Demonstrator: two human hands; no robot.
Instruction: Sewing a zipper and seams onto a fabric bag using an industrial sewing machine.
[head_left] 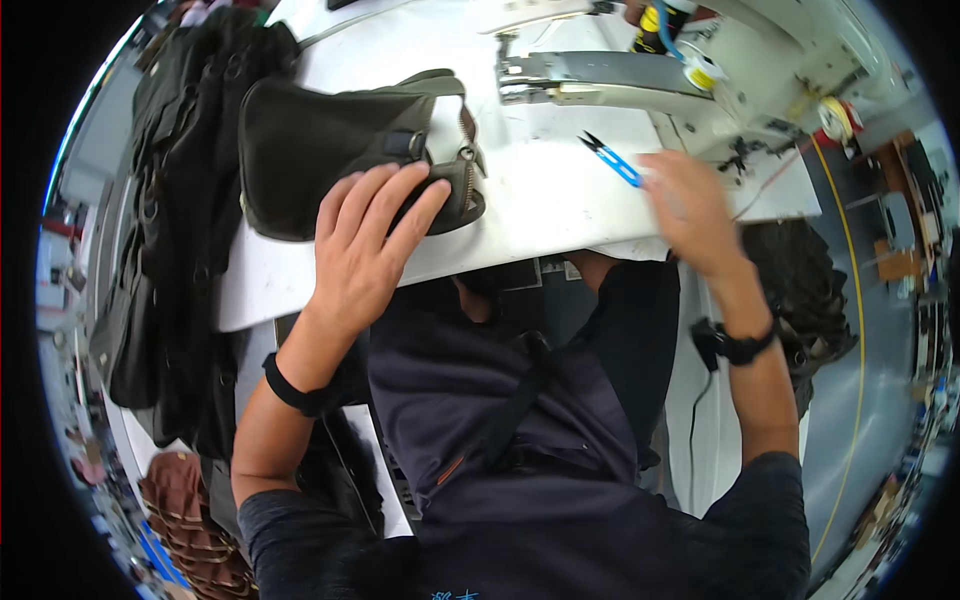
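Nearest us, on our side of the dark olive bag (300, 150), is the dark apron (500, 400) we wear; its blue writing (455, 596) is cut off by the edge of view — too partial for us to read. Nearer than the bag and well to its left, brown pieces (190, 510) lie stacked. We have a black wristband (292, 388) on one arm and a black watch (742, 345) on the other, both on the near side of the bag.

Our left hand (365, 235) lies on the bag's near right part, fingers spread, beside its brass-toothed zipper (467, 185). The bag itself lies on the white table (540, 215), and a small dark tab (403, 143) sits on it just beyond our fingertips; we cannot make out any marking there. Our right hand (690, 210), to the right of the bag, is blurred by motion. It is at the handle end of the blue thread snips (612, 160), whose dark blades point toward the far left; whether our fingers pinch them we cannot tell.

Dark fabric goods (190, 190) are heaped left of the bag, and another dark pile (800, 290) is well to its right. Beyond the bag and rightward we see the sewing machine (610, 78) and, farther on, a black bottle (655, 30) whose yellow label is too small to read.
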